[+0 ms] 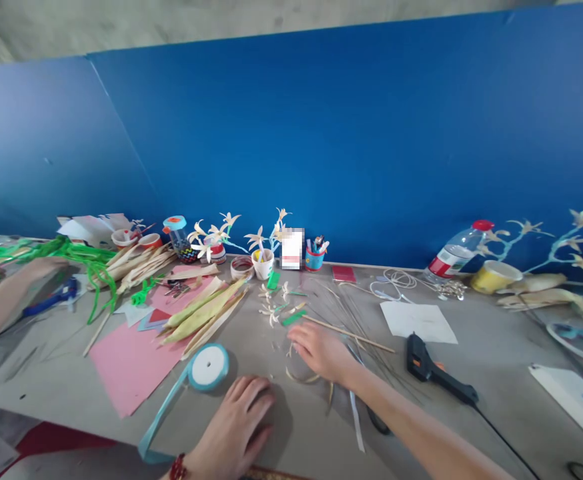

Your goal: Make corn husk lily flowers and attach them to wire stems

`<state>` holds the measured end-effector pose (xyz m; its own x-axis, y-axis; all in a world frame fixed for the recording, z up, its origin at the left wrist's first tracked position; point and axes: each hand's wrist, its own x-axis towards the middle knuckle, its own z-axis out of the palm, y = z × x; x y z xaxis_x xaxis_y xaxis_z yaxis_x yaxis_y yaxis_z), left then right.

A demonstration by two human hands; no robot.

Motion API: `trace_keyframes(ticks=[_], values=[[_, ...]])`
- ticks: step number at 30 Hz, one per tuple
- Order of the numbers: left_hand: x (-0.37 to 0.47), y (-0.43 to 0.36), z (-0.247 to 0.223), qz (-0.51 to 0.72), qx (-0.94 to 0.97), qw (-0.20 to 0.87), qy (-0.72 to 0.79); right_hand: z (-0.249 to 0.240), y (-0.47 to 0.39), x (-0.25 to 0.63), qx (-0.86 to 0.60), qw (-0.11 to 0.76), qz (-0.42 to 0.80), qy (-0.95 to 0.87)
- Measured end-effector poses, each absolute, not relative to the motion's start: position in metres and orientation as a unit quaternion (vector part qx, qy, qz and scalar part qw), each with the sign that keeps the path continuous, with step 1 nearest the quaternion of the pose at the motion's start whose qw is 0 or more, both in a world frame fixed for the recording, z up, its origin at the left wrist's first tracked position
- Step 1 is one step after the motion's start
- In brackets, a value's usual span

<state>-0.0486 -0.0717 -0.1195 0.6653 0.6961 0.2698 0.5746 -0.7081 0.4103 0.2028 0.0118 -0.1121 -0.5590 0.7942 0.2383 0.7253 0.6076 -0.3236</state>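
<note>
My left hand (244, 423), with a red bead bracelet at its wrist, lies on the grey table (301, 433) with its fingers stretched out and nothing visible in it. To its left stands a roll of light blue ribbon (208, 368), its loose end trailing forward. My right hand (321, 350) reaches across the table, fingers bent and close together; whatever is at its fingertips is hidden or too small to name. Just beyond them are a green strip (293, 318) and small cream husk flowers (270, 313). A thin wooden stick (349, 333) and a curled husk strip (301, 379) lie near that hand.
Corn husks (204, 313) and pink paper (131, 367) are at left, where another person's hand (44, 270) is beside green fuzzy stems (104, 273). On the right are a glue gun (439, 370), white paper (419, 321) and a plastic bottle (454, 253). A blue partition (321, 133) stands behind.
</note>
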Motion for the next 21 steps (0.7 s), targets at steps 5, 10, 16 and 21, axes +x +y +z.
trace_keyframes(ticks=[5,10,16,21], values=[[-0.051,-0.069,-0.12,0.219,0.894,0.162,0.355,-0.115,0.02,0.204,-0.452,0.186,0.08,-0.868],[-0.05,-0.067,-0.12,0.228,0.891,0.175,0.35,-0.112,0.02,0.22,-0.466,0.191,0.085,-0.86],[-0.051,-0.067,-0.116,0.194,0.893,0.197,0.355,-0.114,0.039,0.259,-0.52,0.172,0.073,-0.834],[-0.052,-0.066,-0.117,0.179,0.896,0.203,0.353,-0.112,0.04,0.277,-0.55,0.178,0.05,-0.815]])
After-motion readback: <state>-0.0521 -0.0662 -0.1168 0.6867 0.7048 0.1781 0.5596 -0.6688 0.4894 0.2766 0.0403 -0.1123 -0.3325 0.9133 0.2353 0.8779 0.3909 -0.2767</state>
